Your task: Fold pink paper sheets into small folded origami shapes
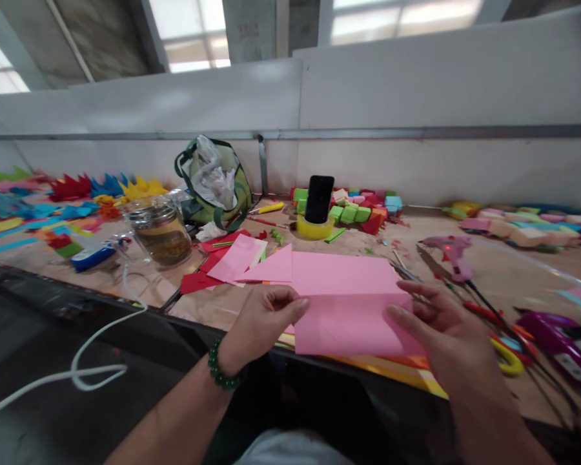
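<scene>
A pink sheet of paper (348, 323) with a crease across it is held between my two hands at the table's front edge. My left hand (271, 316), with a green bead bracelet at the wrist, pinches the sheet's left side between thumb and fingers. On the right side my right hand (445, 329) grips it, thumb in front and fingers at the edge behind. More coloured paper (436, 382) lies under the sheet along the table edge. Cut pink pieces (237, 258) and red paper (201, 281) lie to the left of the sheet.
A phone (319, 199) stands on a yellow tape roll (314, 227) behind the sheet. Right lie a pink glue gun (452, 252), a purple tool (561, 342) and yellow-handled scissors (510, 361). Left stand a glass jar (159, 236), a blue stapler-like object (93, 257) and a green bag (232, 194).
</scene>
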The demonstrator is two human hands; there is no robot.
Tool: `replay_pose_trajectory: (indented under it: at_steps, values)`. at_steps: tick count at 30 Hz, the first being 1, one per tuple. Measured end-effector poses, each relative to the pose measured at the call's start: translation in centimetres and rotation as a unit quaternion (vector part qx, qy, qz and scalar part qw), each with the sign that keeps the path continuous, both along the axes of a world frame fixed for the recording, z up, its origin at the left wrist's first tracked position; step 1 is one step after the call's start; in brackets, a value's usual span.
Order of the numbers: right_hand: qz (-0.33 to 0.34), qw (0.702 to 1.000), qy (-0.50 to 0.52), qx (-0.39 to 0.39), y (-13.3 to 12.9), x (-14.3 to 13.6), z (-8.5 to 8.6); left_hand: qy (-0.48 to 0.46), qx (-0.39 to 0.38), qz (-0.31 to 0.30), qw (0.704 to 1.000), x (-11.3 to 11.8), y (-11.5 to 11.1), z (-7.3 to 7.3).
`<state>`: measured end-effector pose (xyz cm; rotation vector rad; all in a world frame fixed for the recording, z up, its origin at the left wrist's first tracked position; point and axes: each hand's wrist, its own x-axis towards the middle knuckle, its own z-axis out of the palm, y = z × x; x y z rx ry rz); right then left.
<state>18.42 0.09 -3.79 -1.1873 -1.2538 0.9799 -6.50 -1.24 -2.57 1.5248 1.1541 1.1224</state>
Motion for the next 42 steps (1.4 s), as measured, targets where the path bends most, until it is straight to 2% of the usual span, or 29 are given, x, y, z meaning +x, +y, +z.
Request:
replay_pose_trajectory:
  at_steps: [3,7,8,10,13,17,21,23,25,27,29,32,34,36,38,42]
  values:
    - [0.050,0.996,-0.068,0.007,1.8,0.3,1.2,0.100,0.031,-0.041,0.994,-0.7,2.4,1.0]
    - [0.133,0.981,-0.141,-0.011,5.9,0.9,2.2,0.224,0.048,-0.105,0.968,-0.9,6.9,1.7]
    - [0.145,0.976,-0.163,-0.021,6.9,1.0,2.0,0.270,0.054,-0.104,0.956,-0.8,8.0,1.6]
    - [0.143,0.964,-0.222,-0.033,8.6,1.0,1.3,0.299,0.056,-0.096,0.948,-0.5,9.9,0.8]
    - [0.137,0.941,-0.307,-0.024,9.7,0.7,-0.3,0.345,0.063,-0.068,0.934,0.0,11.5,-1.1]
    - [0.123,0.928,-0.351,-0.001,9.4,0.2,-1.6,0.401,0.081,-0.048,0.911,0.1,11.8,-3.1]
    - [0.120,0.906,-0.406,0.022,9.1,0.1,-1.9,0.429,0.130,-0.050,0.893,0.2,11.4,-3.2]
    - [0.127,0.887,-0.442,0.032,9.2,0.2,-2.1,0.429,0.159,-0.091,0.884,0.5,11.3,-2.8]
    - [0.131,0.877,-0.462,0.034,9.2,0.2,-2.2,0.429,0.182,-0.173,0.868,0.9,11.3,-2.3]
    - [0.129,0.873,-0.469,0.033,9.2,0.2,-2.1,0.446,0.205,-0.257,0.832,1.3,11.4,-1.8]
    - [0.130,0.866,-0.479,0.061,9.1,0.2,-1.8,0.480,0.223,-0.305,0.792,1.6,11.3,-1.3]
    - [0.188,0.823,-0.510,0.166,9.0,-0.2,-0.9,0.517,0.209,-0.323,0.765,1.5,11.0,-0.6]
    - [0.271,0.782,-0.517,0.217,8.9,-0.5,-0.5,0.517,0.189,-0.336,0.764,1.3,10.8,-0.1]
    - [0.342,0.753,-0.510,0.236,8.7,-0.9,-0.3,0.512,0.179,-0.351,0.763,1.0,10.5,0.2]
    - [0.375,0.736,-0.507,0.248,8.3,-1.3,-0.2,0.511,0.173,-0.362,0.760,0.8,10.4,0.5]
    - [0.383,0.724,-0.517,0.249,7.5,-1.8,0.1,0.511,0.166,-0.375,0.756,0.7,10.5,0.7]
